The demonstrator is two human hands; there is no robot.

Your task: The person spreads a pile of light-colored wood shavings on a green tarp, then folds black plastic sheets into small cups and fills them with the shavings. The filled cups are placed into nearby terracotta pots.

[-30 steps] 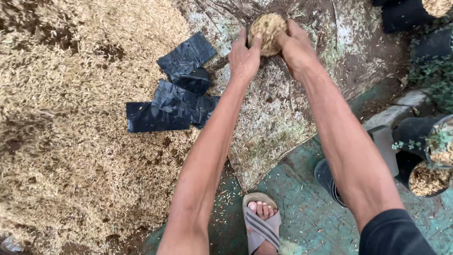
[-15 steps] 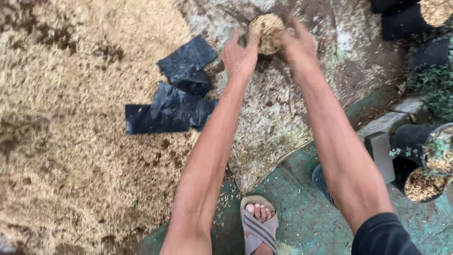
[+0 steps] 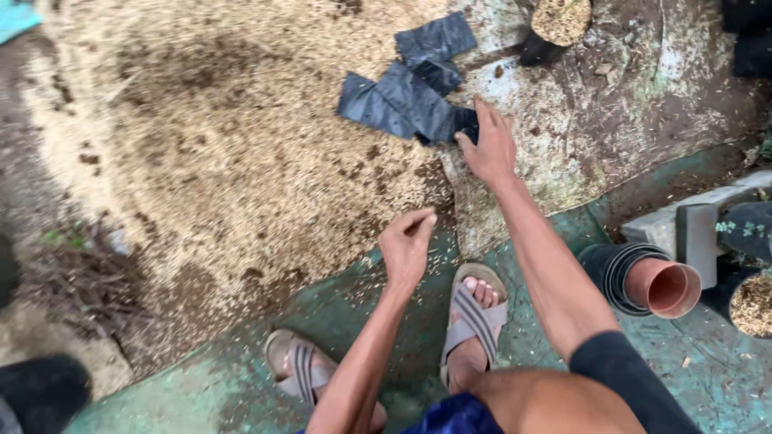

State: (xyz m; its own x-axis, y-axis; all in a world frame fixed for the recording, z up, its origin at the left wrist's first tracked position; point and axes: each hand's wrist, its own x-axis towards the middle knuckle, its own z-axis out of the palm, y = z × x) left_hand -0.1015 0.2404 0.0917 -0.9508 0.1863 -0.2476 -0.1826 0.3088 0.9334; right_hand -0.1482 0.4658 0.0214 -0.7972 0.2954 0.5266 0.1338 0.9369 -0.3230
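A broad heap of pale husk mix (image 3: 217, 153) is spreading across the left side of the ground, with darker clumps showing through it. My two sandalled feet are standing on the green sheet (image 3: 241, 386) at the bottom, the left sandal (image 3: 301, 366) set just beside the heap's edge and the right sandal (image 3: 474, 317) a little further over. My left hand (image 3: 408, 247) is hovering above the near fringe of the husk, fingers loosely curled in toward the palm, holding nothing that I can see. Beyond it, my right hand (image 3: 486, 145) is reaching out with the fingers spread wide, its fingertips touching the near end of the flat black plastic bags (image 3: 410, 96) that are lying overlapped where the husk is meeting the grey sack (image 3: 555, 153). Above and right of those bags, a filled black bag (image 3: 555, 28) is standing upright near the top edge, topped with husk mix. Toward the right edge, a stack of rolled black bags with a reddish pipe end (image 3: 651, 281) is lying on its side near a grey concrete block (image 3: 683, 221), and another filled pot (image 3: 752, 301) is sitting at the frame's edge
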